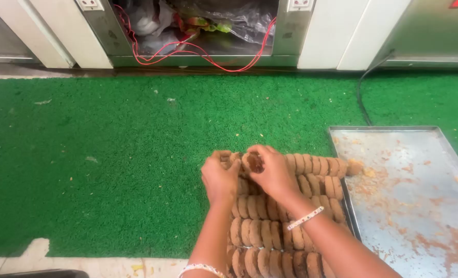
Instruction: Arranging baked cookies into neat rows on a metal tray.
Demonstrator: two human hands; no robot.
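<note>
On the green mat, just left of a crumb-strewn metal tray that carries no whole biscuits, brown round biscuits are stood on edge in tight rows, each row's long axis running left to right. At the far row, one biscuit is pinched, flat face toward the camera, by the curled fingers of the right hand. The left hand is cupped against the row's left end, fingers bent, not visibly gripping.

The biscuits look dry, matt and crumbly brown. The mat beneath is rough green plastic turf. At three o'clock, the tray is dull scratched metal dusted with crumbs. At twelve o'clock, glossy red wires and crinkled shiny plastic bags.
</note>
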